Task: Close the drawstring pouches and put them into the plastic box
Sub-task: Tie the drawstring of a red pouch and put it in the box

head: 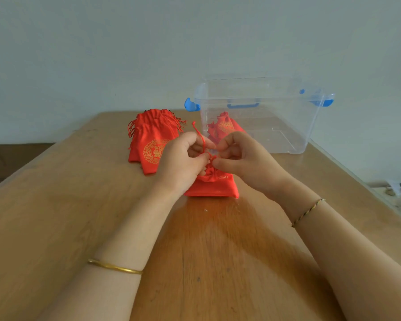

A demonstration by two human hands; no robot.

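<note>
Spanning the view, the wooden table (56,205) carries a clear plastic box (287,126) at the back right, with at least one closed pouch (225,127) inside it. Just left of the box lies a stack of pouches (153,140). Nearer, at the centre, sits one red pouch (212,187), its neck gathered. The left hand (181,158) and right hand (239,156) both pinch its cord (200,135) just above that neck. The satin looks soft, light and slippery, so the cinched neck seems the surest hold.
</note>
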